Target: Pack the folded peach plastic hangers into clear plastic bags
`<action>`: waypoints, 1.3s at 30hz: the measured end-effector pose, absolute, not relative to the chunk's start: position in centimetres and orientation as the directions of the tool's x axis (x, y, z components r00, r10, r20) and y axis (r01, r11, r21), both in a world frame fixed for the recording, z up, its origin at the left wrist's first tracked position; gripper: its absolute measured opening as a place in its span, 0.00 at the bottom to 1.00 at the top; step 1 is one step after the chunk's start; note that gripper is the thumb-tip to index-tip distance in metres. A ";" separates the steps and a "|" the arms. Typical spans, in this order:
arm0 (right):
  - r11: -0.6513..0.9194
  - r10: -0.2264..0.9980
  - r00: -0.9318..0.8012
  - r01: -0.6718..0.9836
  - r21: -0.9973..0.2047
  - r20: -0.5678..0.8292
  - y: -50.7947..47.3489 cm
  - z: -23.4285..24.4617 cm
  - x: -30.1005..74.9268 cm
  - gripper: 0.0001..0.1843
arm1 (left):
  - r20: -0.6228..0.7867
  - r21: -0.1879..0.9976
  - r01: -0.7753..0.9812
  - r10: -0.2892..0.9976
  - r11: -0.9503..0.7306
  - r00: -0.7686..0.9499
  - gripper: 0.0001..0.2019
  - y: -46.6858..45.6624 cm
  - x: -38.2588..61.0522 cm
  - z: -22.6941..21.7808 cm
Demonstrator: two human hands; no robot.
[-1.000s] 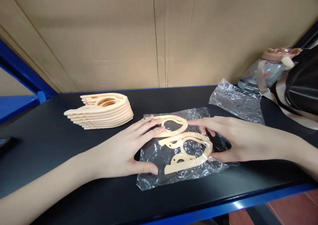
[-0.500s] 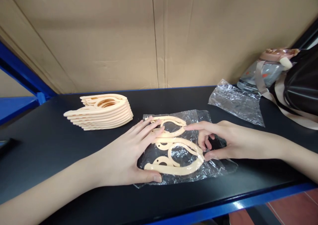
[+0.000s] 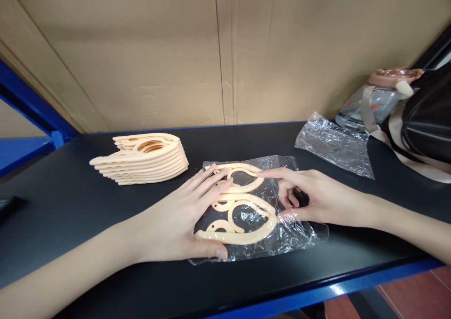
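Two cream plastic folding hangers, a rear one [image 3: 258,184] and a front one [image 3: 259,236], lie side by side in a clear plastic bag [image 3: 292,239]. My left hand [image 3: 179,220] rests spread over the left part of the bag, its fingertips covering part of the rear hanger. From the other side, my right hand [image 3: 310,194] reaches in with index finger and thumb apart. Its index tip touches the rear hanger's right end, and its thumb is at the front hanger's right end. The other right fingers are curled, holding nothing visible.
A neat stack of several cream folding hangers [image 3: 162,164] stands at the back left of the black tabletop [image 3: 148,291]. Another clear plastic bag [image 3: 333,145] lies at the back right, near a strapped water bottle [image 3: 382,103] and a dark bag [image 3: 430,117]. Cardboard [image 3: 158,51] forms the back wall.
My right hand has shifted slightly left. The front hanger has slid left toward my left hand, which stays in place, while the rear hanger has barely moved.
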State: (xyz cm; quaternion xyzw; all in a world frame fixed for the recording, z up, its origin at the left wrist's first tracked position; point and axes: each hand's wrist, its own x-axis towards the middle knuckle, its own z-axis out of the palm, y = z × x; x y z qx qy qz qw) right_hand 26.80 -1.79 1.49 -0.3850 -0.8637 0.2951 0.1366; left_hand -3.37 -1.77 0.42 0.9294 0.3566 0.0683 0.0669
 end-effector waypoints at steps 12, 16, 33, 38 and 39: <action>0.483 0.723 -0.673 0.655 -0.581 -0.157 -1.5 3.3 28.7 0.56 | 0.085 0.174 0.659 0.678 -0.731 0.730 0.53 -1.8 -3.4 0.5; 0.469 0.708 -0.666 0.692 -0.549 -0.235 -1.5 4.0 30.0 0.60 | 0.094 0.181 0.656 0.677 -0.733 0.730 0.53 -1.7 -3.5 0.4; 0.506 0.824 -0.567 0.735 -0.451 -0.001 0.4 4.2 32.1 0.44 | 0.333 0.078 0.736 0.713 -0.673 0.617 0.29 0.8 -7.0 7.3; 0.484 0.799 -0.580 0.776 -0.404 -0.157 0.8 3.5 32.9 0.52 | 0.317 0.084 0.829 0.804 -0.553 0.504 0.31 3.1 -9.3 8.2; 0.491 0.801 -0.581 0.777 -0.394 -0.146 0.8 3.3 32.9 0.52 | 0.306 0.084 0.840 0.816 -0.536 0.490 0.31 3.4 -9.7 8.3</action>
